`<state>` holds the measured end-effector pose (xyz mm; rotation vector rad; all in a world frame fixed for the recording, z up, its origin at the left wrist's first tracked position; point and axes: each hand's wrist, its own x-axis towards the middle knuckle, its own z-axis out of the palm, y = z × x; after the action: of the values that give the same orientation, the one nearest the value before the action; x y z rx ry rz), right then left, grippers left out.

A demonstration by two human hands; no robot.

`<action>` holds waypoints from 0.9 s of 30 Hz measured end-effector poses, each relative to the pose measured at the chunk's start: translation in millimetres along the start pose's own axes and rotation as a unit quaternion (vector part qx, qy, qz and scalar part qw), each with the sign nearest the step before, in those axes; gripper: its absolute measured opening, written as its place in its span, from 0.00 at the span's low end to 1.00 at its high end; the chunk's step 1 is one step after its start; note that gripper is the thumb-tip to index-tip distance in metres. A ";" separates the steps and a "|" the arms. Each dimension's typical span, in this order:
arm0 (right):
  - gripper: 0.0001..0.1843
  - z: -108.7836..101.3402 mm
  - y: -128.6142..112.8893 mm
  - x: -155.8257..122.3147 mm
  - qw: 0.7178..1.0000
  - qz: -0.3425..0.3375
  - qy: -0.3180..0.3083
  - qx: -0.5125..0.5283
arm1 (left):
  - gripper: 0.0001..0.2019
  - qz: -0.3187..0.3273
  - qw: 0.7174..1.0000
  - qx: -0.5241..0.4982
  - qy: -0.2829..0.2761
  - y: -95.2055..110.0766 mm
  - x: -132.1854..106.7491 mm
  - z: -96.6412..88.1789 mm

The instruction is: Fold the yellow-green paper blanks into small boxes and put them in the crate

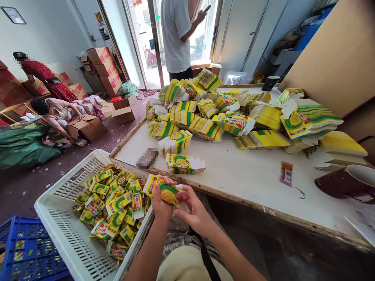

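My left hand [162,203] is closed round a small yellow and green printed carton [168,194], held just over the table's front edge. At the carton's right end, the bent fingers of my right hand [191,207] grip it; something white shows at a fingertip, too small to make out. Left of my hands stands a white plastic basket [70,234], with many small cartons [118,199] of the same print heaped inside. On the table nearby lie a stack of flattened cartons [184,164] and another small stack [175,142].
Piles of flat cartons [199,107] cover the back of the white table [234,171]. To the right are a small packet [286,173] and a dark mug [334,183]. A blue crate [32,249] stands lower left. One person stands beyond the table; two work among boxes at left.
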<state>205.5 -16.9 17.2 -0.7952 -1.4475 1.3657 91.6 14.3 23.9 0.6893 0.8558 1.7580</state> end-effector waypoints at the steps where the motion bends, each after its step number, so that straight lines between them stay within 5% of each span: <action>1: 0.27 0.1 -0.8 -0.9 1.000 0.007 -0.009 -0.003 | 0.23 0.009 1.000 0.023 0.009 -1.0 -2.6 0.8; 5: 0.24 -7.3 -0.3 2.1 0.998 0.045 0.032 -0.027 | 0.37 0.009 0.992 0.126 -0.030 -9.1 -13.3 -7.8; 10: 0.16 -25.8 8.1 6.1 0.998 0.039 0.055 -0.010 | 0.19 0.009 0.986 0.166 -0.017 -13.8 -12.3 -26.7; 12: 0.13 -36.7 11.6 6.2 0.996 0.013 0.064 -0.066 | 0.17 -0.011 0.981 0.195 -0.017 -7.5 -6.7 -33.1; 15: 0.11 -56.9 12.3 6.0 0.963 -0.081 0.092 -0.239 | 0.26 -0.018 0.968 0.227 -0.107 13.1 2.5 -41.1; 18: 0.15 -68.4 6.4 4.6 0.883 -0.188 0.086 -0.420 | 0.42 0.014 0.921 0.327 -0.212 35.2 7.1 -43.2; 21: 0.14 -60.3 0.0 0.6 0.840 -0.267 0.019 -0.472 | 0.51 -0.018 0.825 0.469 -0.315 41.4 4.0 -36.3; 24: 0.16 -45.1 -0.1 -3.4 0.868 -0.264 0.053 -0.418 | 0.37 -0.044 0.789 0.506 -0.346 32.8 -4.9 -27.5; 27: 0.38 -37.0 5.0 -3.5 0.934 -0.141 0.189 -0.269 | 0.33 -0.023 0.793 0.537 -0.286 22.2 -16.1 -25.4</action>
<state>240.3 -6.3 8.5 -1.0777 -1.5620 0.5545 64.9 -11.7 26.2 1.8010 1.3722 0.7560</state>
